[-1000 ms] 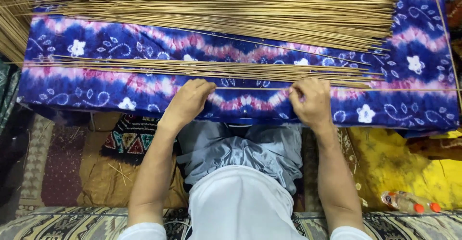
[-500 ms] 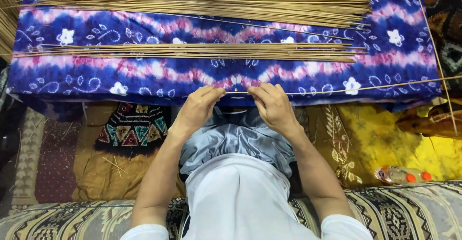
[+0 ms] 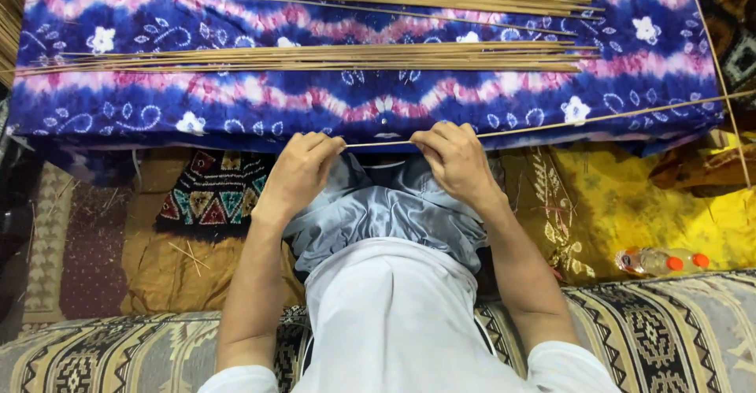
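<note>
Seated person's left hand (image 3: 303,164) and right hand (image 3: 453,157), fingers pinched closed on one thin stick (image 3: 551,125) lying along the near edge of the blue patterned cloth (image 3: 236,109), with stick bundles (image 3: 315,56) beyond.

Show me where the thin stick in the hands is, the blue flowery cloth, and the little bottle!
thin stick (image 3: 598,119), head view, on its bare length right of the hands.
blue flowery cloth (image 3: 236,105), head view, on its patterned top.
little bottle (image 3: 657,261), head view, on its clear body.
</note>
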